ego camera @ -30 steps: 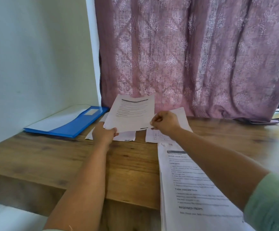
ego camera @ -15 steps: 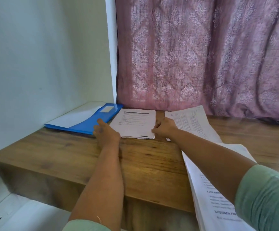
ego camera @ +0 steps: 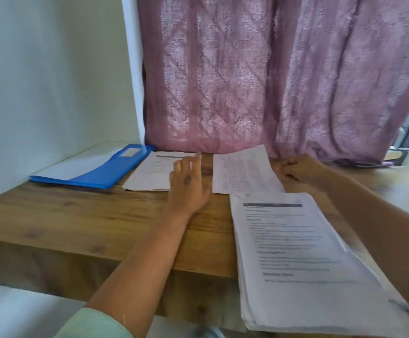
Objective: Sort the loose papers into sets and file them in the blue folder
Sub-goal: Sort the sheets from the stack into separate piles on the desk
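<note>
Now the left hand hovers with fingers relaxed beside the thin, floppy sorted sheets, while the right hand looks to pinch the limp page at its edge.

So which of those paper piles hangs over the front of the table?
The thick stack of papers nearest the camera, on the right; its near end juts past the table edge. The other two lie wholly on it.
</note>
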A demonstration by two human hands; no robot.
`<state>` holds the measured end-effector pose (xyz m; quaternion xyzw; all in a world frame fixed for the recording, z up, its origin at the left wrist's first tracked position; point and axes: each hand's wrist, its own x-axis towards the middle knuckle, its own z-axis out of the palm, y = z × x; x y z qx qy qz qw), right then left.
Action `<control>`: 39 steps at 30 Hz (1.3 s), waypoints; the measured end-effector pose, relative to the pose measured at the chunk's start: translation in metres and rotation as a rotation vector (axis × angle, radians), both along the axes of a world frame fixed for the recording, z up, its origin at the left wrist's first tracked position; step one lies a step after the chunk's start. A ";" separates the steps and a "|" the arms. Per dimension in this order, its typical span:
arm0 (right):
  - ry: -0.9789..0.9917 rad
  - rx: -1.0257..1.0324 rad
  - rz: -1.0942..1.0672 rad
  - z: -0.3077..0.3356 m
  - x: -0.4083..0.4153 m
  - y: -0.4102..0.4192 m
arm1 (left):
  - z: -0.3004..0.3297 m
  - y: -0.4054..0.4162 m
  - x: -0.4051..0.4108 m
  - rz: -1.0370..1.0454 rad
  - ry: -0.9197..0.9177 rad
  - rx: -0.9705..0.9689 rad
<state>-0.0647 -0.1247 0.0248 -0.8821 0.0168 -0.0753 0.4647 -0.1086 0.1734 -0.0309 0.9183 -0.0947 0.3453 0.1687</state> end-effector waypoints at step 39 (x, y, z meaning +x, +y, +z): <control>-0.046 0.622 -0.216 -0.061 -0.030 -0.088 | 0.011 -0.090 -0.003 -0.241 0.532 -0.791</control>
